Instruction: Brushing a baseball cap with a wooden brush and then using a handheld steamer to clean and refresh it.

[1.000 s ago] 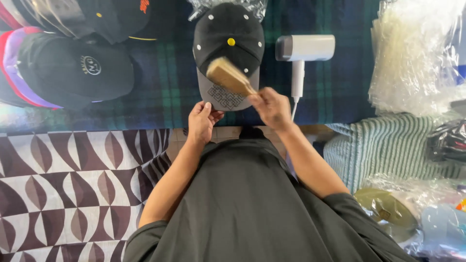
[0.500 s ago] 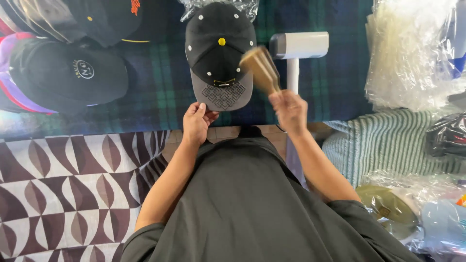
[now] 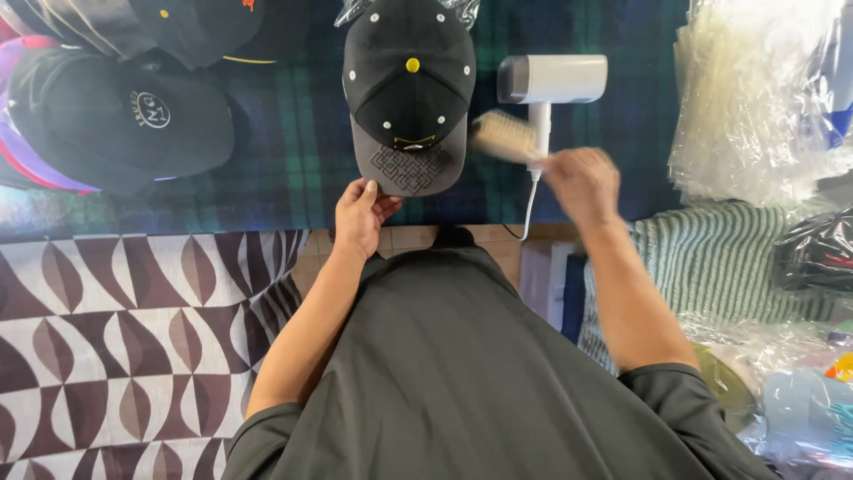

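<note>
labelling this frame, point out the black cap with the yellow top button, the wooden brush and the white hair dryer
black cap with yellow top button (image 3: 409,98), head view, crown panel
wooden brush (image 3: 503,137), head view, bristle head
white hair dryer (image 3: 553,78), head view, barrel

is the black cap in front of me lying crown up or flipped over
Crown up: the black cap shows its yellow top button and outer panels, with the left hand at its brim.

plaid cloth bears black caps, hairdryer.

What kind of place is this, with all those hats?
Probably a cap seller's or cap maker's work table. Stacked caps lie on a plaid cloth, clear plastic bags are piled nearby, and the right hand holds a brush beside a black cap.
</note>
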